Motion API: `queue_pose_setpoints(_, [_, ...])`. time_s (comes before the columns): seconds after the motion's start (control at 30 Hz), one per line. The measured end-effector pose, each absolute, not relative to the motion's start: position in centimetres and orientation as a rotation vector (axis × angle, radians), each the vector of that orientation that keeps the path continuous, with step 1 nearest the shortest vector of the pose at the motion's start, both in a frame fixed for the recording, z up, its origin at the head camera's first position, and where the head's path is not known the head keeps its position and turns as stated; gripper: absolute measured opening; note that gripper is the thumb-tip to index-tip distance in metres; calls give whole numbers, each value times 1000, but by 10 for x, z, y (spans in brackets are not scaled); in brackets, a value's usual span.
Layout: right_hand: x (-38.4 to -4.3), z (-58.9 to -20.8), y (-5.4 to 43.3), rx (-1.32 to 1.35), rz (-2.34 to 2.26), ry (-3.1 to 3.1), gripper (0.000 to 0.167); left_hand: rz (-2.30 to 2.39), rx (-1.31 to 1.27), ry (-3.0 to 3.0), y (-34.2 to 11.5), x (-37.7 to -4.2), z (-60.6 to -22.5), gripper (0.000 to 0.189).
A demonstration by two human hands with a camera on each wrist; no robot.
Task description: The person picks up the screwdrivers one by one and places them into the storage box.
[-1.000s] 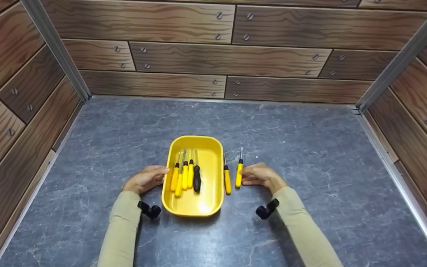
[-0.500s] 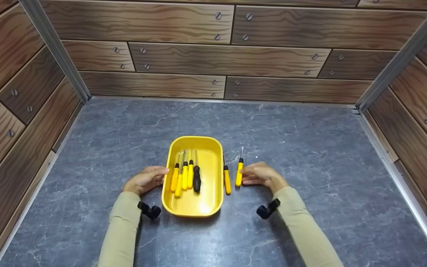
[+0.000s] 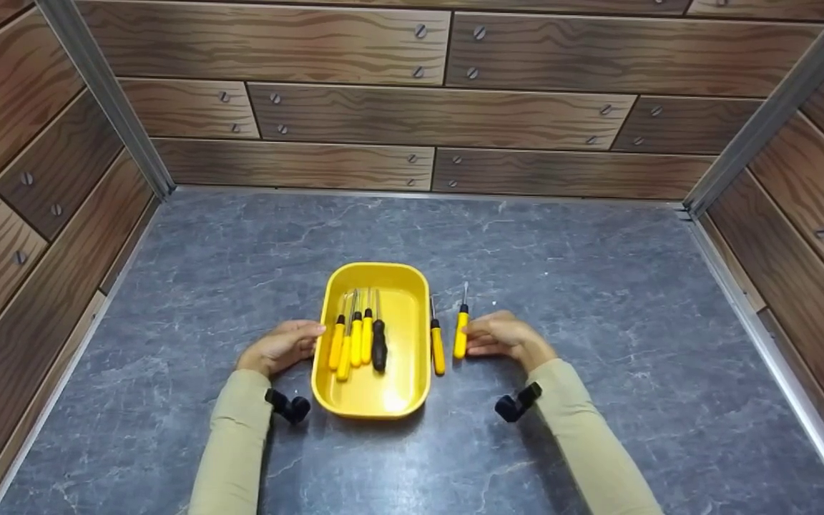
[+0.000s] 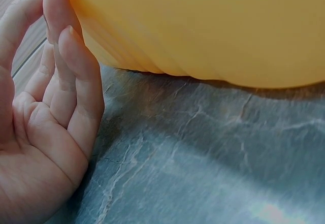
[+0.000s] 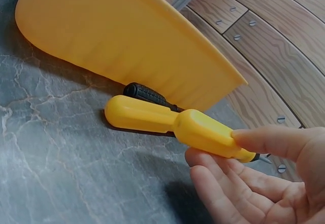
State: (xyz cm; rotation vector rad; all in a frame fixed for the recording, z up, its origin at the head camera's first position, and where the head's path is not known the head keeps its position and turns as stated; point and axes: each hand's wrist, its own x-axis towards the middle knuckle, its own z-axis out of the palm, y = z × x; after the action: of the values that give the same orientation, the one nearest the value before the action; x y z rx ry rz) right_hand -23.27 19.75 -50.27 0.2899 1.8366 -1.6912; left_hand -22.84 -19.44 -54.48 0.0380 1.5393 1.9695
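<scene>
A yellow plastic tray [image 3: 406, 383] stands lengthwise on the dark marbled surface. My left hand [image 3: 280, 349] pinches its left rim, fingers against the outer wall in the left wrist view. Between the thumb and fingers of my right hand [image 3: 506, 339] is a yellow-handled screwdriver [image 3: 460, 337], shaft pointing away from me. Another yellow-handled screwdriver [image 3: 438, 352] lies between it and the tray. Close to the tray's wall, the right wrist view also shows a black handle [image 5: 145, 94]. Inside the tray, toward its left, lie several yellow-handled screwdrivers [image 3: 357, 343] and one black-handled screwdriver [image 3: 380, 347].
Wood-patterned panels [image 3: 355, 114] enclose the marbled surface [image 3: 584, 286] at the back and both sides. Metal strips run along the base of the walls. A black wrist camera [image 3: 289, 406] sits on each sleeve, close to the surface.
</scene>
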Motion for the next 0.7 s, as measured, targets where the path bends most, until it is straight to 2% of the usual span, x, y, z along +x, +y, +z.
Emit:
queue_pose_setpoints(0.17, [-232,-499,196,273,-1701,1844,10,1968,46,1539,-194,-228,-545,13])
queue_pose_setpoints(0.43, [-232,-492,192,240,-1687,1853,34,1960,45,1551,-195,-228,-546,15])
queue_pose_setpoints(0.7, [-232,-484,187,222,-1680,1859,38,1955,50,1552,-195,-228,-545,15])
